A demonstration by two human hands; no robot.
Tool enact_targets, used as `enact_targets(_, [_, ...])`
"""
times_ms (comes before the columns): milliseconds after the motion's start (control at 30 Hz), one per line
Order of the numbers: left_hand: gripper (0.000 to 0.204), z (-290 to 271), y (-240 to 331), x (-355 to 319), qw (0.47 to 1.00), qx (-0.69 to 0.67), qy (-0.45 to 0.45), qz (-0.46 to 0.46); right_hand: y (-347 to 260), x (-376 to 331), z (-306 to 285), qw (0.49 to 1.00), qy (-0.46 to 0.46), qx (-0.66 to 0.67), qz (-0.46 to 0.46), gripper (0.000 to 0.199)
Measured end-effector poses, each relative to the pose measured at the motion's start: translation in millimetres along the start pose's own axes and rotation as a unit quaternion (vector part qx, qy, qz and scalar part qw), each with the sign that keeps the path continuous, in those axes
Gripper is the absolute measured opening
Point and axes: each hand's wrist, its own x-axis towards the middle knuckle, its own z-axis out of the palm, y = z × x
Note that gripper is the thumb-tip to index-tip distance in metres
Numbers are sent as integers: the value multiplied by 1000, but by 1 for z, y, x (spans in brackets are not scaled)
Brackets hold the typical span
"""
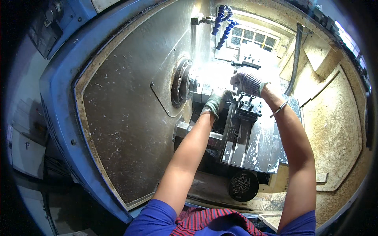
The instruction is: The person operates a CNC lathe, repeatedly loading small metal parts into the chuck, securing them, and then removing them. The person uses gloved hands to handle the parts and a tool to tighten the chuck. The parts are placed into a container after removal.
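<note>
Blue sleeves lead to knit-gloved hands: left hand (214, 103) closed at the round steel chuck (182, 83), right hand (249, 82) gripping the blocky tool post (249, 104).

Place: machine workshop | Evidence: blue-framed lathe enclosure (63, 98) with stained steel walls | round chuck (182, 82) | blue jointed coolant hoses (223, 23) | metal tool slide (246, 133) | black tub of small turned parts (243, 185) | swarf-speckled chip pan (334, 129)

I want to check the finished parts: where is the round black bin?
In the head view, the round black bin sits low, right of centre, below the metal tool slide, between the person's forearms.
</note>
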Motion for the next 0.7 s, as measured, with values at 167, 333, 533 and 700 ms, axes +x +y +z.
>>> enact_targets(167, [21, 12, 20, -2, 988, 153, -27, -23, 35, -1, 14, 990, -20, -133, -34, 15])
enact_targets(333, [18, 18, 76, -10, 979, -89, -15, -182, 58, 19, 29, 872, -94, -479, -33, 13])
enact_targets(533, [21, 19, 58, -8, 929, -196, 10, -315, 72, 34, 17, 897, -159, -407, 65, 11])
enact_targets(700, [20, -34, -32, 2, 994, 102, 16, 21, 18, 56, 12, 979, -121, -97, -134, 11])
